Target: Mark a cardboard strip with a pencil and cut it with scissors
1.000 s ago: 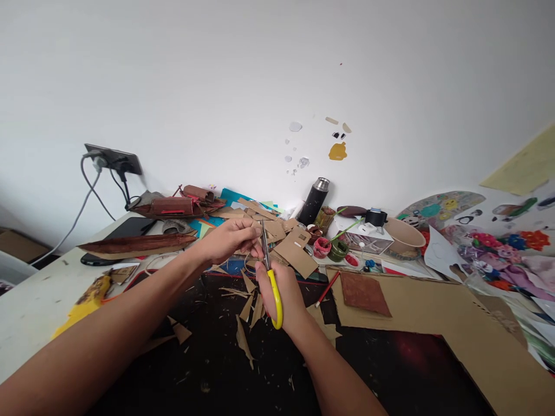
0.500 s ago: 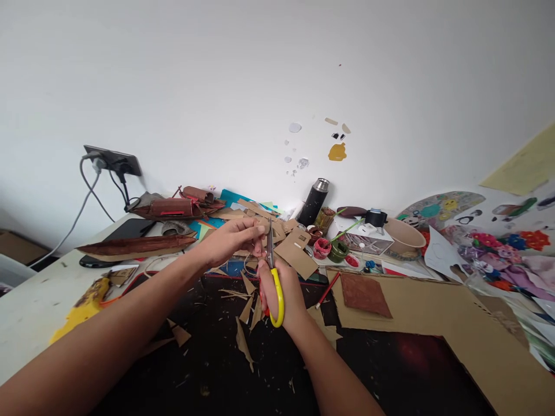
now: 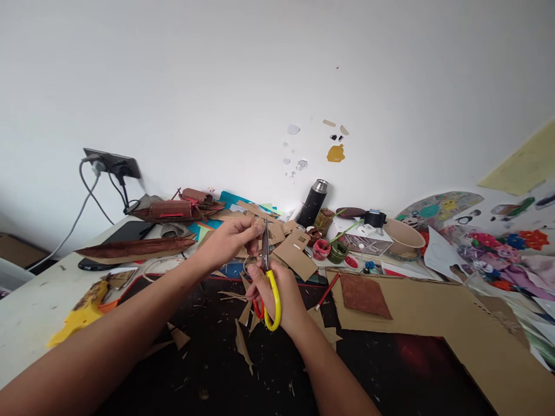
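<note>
My right hand grips a pair of scissors with one yellow and one red handle loop, the blades pointing up and away from me. Left of the blades, my left hand has its thumb and fingers pinched together close to the tips. Whatever lies in that pinch is too small and too covered to make out. Below both hands, cut cardboard scraps are strewn over a dark mat. Behind them lies a heap of brown cardboard pieces.
Brown-painted cardboard boats lie at left, near a yellow glue gun. A black flask and open paint jars stand at the back. On the right, a large cardboard sheet carries a brown-painted square. A red pencil lies beside it.
The scissors have shifted slightly left and tilted, and their red loop shows more clearly apart from the yellow one. My left hand stays pinched in almost the same place.
</note>
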Demonstrator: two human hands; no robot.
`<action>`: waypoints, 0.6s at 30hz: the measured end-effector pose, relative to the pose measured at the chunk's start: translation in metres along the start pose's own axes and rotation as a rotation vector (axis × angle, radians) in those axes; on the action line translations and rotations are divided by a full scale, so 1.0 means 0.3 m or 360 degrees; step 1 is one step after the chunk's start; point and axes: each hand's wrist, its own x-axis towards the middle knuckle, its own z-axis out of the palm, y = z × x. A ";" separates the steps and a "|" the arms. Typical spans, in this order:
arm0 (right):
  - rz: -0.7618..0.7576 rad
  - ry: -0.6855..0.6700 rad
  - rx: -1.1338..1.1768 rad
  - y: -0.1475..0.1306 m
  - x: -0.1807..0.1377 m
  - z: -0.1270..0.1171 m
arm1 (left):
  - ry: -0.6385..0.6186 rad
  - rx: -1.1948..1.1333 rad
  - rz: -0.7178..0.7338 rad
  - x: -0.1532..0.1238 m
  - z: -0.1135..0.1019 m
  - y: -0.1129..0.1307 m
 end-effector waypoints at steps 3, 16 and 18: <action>0.0013 -0.0050 0.0137 0.009 0.006 0.005 | -0.0005 -0.0042 0.0007 -0.001 0.001 0.000; 0.0097 -0.0084 0.0096 -0.017 -0.006 0.000 | -0.0010 -0.0157 -0.0019 0.004 0.010 0.000; 0.0078 -0.0078 0.0058 -0.018 -0.007 0.000 | 0.0027 -0.0228 -0.0050 0.005 0.014 -0.001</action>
